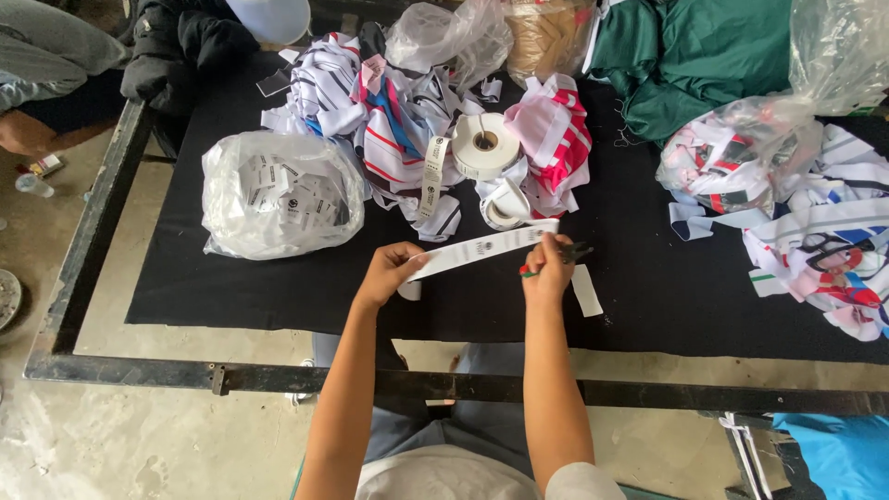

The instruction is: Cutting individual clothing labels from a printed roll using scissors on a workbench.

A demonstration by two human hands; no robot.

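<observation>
Label strip spans between our hands.
Left hand fingers pinch its lower end, right hand fingers its upper; long axis rises rightward.

this looks like a small garment workshop, at a station where clothing labels are handled. a metal-framed tabletop covered in black cloth carries a roll of white label tape at upper centre, a clear plastic bag of cut labels at left, and heaps of striped fabric pieces in white, blue, red and pink. more striped pieces spill from a plastic bag at right, and folded green cloth lies at the top right. a bare, stained concrete floor shows at lower left.
</observation>
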